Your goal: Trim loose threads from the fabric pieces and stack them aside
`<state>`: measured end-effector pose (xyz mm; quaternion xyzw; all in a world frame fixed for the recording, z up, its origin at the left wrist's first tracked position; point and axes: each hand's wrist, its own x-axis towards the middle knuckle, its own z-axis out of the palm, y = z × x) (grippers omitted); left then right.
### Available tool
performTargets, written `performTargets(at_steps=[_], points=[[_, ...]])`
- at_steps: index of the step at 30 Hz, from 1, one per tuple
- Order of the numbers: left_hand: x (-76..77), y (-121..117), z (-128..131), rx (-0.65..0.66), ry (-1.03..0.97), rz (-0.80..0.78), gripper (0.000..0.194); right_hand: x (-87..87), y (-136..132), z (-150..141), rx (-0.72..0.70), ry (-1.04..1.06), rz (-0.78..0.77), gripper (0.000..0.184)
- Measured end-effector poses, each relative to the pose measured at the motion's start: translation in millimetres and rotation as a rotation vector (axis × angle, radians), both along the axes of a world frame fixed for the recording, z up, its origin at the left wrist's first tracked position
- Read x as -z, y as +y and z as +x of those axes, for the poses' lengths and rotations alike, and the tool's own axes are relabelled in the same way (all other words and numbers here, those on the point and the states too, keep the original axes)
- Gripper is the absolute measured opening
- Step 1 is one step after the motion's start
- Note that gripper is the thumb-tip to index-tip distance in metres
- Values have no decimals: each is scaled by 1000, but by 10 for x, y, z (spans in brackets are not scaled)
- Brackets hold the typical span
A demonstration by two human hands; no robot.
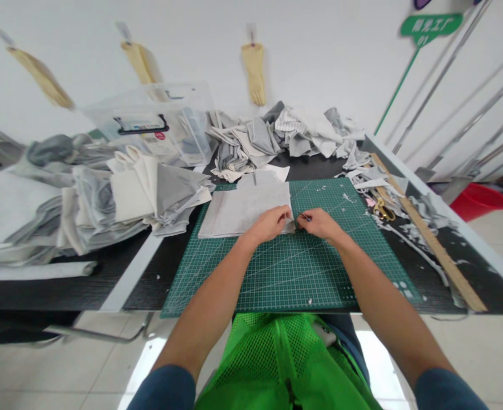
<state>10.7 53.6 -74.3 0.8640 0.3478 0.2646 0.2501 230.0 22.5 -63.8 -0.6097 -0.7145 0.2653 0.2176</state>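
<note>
A stack of pale grey cloth (246, 208) lies flat on a green cutting mat (311, 267). My left hand (272, 222) is at the stack's lower right corner, its fingers pinched on the edge of the cloth. Just right of that corner is my right hand (317, 222), its fingers closed round a small, thin dark tool (305, 216). Most of the tool is hidden by the fingers, so its kind does not show. The two hands are close together but apart.
Folded cloth (170, 196) is heaped on the left, beside a clear plastic box (148, 128). More cloth pieces (255, 139) are piled at the back. On the right lie gold-handled scissors (383, 210), scraps and a long wooden strip (434, 245). A red bucket (477, 202) stands beyond the table.
</note>
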Motion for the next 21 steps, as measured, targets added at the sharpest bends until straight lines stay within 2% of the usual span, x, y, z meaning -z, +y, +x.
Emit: performTargets(at_steps=[5,9,12,15,18,21], points=[[28,13,9,-12,88,-5,31,49,-12,-126,38,89,35,14],[-2,-17,23,-45,78,-13,21,49,-48,-207,80,382,6,21],[-63,-43,37,-3,51,-8,23,-14,-90,-204,89,622,-82,26],[-136,-68,41,-6,1,-17,18,-108,-129,-171,101,777,-181,32],[-214,-94,28,-13,-94,-62,16,-187,-152,-143,80,880,-218,37],[-279,-116,11,3,-145,-110,16,-227,-166,-128,49,906,-190,40]])
